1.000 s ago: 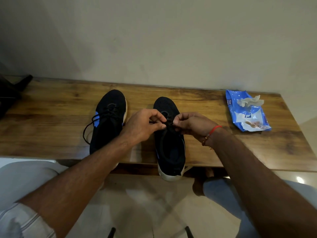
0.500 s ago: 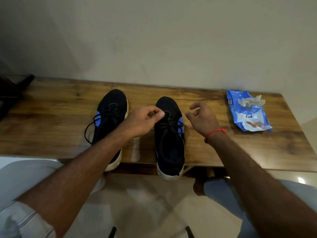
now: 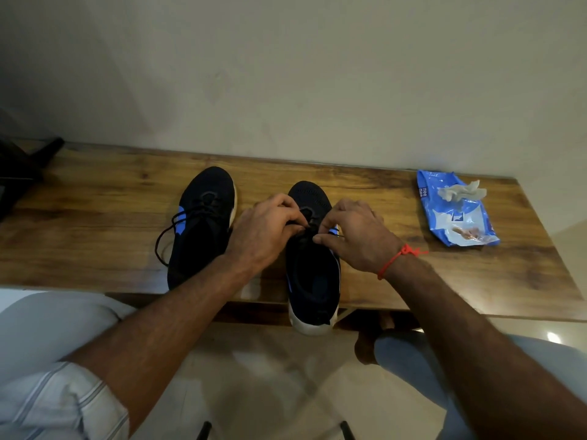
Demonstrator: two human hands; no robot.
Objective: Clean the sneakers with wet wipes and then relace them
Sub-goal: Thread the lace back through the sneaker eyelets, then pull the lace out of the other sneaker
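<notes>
Over the right sneaker (image 3: 313,265) both hands meet — left hand (image 3: 266,231) and right hand (image 3: 352,236) each with a pinching grip on its black lace (image 3: 307,226). Left of it, the other sneaker (image 3: 203,223) appears laced, one loop trailing onto the surface (image 3: 95,217). Far right of it lies the wipes pack (image 3: 457,211) — cleaning seems done, tying remains.

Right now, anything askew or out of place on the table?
Two things. The right sneaker overhangs the table front edge at its heel. The left sneaker has a lace hanging loose off its side. Both hands work the right sneaker's laces.
</notes>
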